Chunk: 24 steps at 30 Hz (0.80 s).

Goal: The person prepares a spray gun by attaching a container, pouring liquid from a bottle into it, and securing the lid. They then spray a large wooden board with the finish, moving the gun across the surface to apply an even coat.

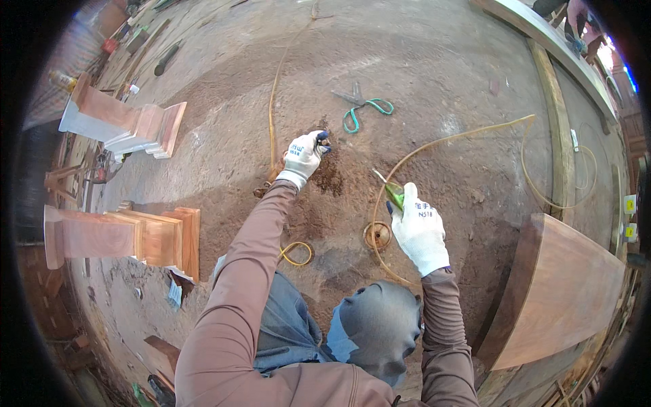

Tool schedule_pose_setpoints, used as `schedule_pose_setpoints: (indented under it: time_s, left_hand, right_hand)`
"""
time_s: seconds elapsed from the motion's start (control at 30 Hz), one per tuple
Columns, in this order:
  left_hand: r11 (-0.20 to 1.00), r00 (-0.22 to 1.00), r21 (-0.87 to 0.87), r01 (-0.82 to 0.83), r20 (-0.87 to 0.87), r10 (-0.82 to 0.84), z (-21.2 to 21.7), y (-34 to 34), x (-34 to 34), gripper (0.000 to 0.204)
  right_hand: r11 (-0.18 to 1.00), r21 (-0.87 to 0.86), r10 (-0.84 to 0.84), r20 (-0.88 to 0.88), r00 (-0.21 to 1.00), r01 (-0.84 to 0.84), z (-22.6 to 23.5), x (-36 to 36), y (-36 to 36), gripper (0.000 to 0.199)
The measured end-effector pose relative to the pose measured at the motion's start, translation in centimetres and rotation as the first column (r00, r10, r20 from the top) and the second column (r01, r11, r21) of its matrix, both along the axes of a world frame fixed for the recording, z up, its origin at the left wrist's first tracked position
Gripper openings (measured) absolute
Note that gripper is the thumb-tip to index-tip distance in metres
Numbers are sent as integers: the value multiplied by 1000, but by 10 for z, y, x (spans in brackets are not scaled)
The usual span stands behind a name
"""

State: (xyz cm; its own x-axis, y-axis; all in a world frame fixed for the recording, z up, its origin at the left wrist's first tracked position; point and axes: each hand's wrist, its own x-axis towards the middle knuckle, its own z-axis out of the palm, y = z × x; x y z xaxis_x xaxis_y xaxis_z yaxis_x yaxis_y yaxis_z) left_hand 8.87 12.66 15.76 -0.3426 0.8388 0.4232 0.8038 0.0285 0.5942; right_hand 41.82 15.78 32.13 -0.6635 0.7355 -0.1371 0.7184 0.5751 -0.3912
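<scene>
My left hand (305, 156), in a white glove with dark fingertips, is closed over a dark patch of ground (331, 178). What its fingers pinch, if anything, is too small to make out. In my right hand (417, 230), gloved the same way, is a slim green tool with a thin pale tip (393, 195), pointing up and left. Its exact kind cannot be told. Scissors with green handles (357, 108) lie spread on the ground beyond both hands. A round wooden piece with a central hole (381, 235) lies left of my right hand, crossed by a yellow hose (434, 144).
Two stepped wooden pieces (129, 125) (122, 234) stand at the left. A large wooden block (556, 292) is at the right, near a long timber beam (556, 122). Another stretch of yellow hose (272, 102) runs up beyond my left forearm. A person (576, 24) is at the far right.
</scene>
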Motion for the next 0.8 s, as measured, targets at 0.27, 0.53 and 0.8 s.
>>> schedule_pose_setpoints:
  time_s: [0.27, 0.53, 0.8]
  left_hand:
    - [982, 472, -105, -157, 866, 168, -20, 23, 0, 31]
    - [998, -540, 24, 51, 841, 7, -57, 29, -19, 46]
    - [983, -523, -180, 30, 836, 169, -41, 27, -1, 51]
  right_hand:
    - [998, -55, -18, -88, 996, 13, -13, 1, 6, 47]
    - [997, -49, -68, -63, 996, 65, -20, 0, 1, 43]
    - [998, -62, 14, -131, 991, -23, -21, -6, 0, 31]
